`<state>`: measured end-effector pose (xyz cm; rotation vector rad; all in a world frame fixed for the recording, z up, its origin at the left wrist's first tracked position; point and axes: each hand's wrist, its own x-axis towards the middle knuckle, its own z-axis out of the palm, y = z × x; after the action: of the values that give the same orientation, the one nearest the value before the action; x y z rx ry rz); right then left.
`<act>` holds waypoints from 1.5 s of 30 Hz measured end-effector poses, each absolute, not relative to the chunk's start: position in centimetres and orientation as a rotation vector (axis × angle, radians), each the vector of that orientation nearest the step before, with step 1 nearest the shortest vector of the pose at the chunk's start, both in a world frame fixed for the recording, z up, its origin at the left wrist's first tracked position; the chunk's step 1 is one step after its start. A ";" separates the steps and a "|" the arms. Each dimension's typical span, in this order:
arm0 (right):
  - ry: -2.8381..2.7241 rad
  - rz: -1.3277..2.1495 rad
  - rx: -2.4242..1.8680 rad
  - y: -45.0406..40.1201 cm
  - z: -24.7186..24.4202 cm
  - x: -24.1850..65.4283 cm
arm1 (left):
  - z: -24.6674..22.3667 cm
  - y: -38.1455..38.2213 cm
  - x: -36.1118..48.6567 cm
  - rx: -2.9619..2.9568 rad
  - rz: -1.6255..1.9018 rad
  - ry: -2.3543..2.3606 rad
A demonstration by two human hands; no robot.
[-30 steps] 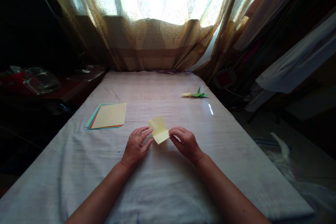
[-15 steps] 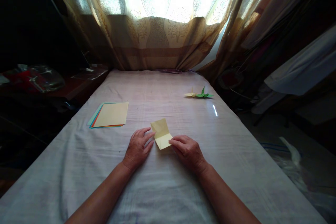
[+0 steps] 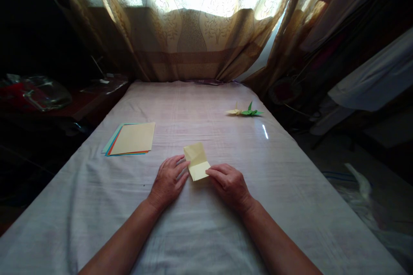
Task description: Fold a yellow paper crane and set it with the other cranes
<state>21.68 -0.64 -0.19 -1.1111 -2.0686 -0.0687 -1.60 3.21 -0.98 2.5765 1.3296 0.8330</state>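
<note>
A small pale-yellow sheet of origami paper [image 3: 197,160] lies in front of me, with a crease across its middle and its two halves at an angle. My right hand [image 3: 229,184] pinches the lower right edge between thumb and fingers. On the other side, my left hand [image 3: 169,177] rests with its fingers apart, the fingertips at the paper's left edge. It does not grip the sheet.
To the left lies a stack of coloured paper [image 3: 132,138], cream on top with orange and blue edges below. Two folded paper cranes, one cream [image 3: 237,111] and one green [image 3: 251,111], stand at the back right of the cloth-covered surface [image 3: 200,232]. Curtains [image 3: 190,38] hang behind.
The view has shifted slightly, so everything sits a little differently in the picture. Both hands and the yellow paper keep nearly the same pose.
</note>
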 end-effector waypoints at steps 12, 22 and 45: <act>-2.147 -0.019 -1.081 -0.9 0.5 20.5 | -1.2 3.1 -1.8 2.604 0.717 1.310; -2.340 0.018 -0.962 -0.5 -0.3 19.8 | -1.2 3.3 -2.1 2.546 0.622 1.271; -2.221 0.235 -1.084 2.1 -1.0 21.2 | 1.1 2.1 -3.3 2.540 0.621 1.195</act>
<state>21.21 2.07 -0.96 -1.0836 -2.2208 0.2350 -3.34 2.06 1.05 2.5398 1.1954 0.6210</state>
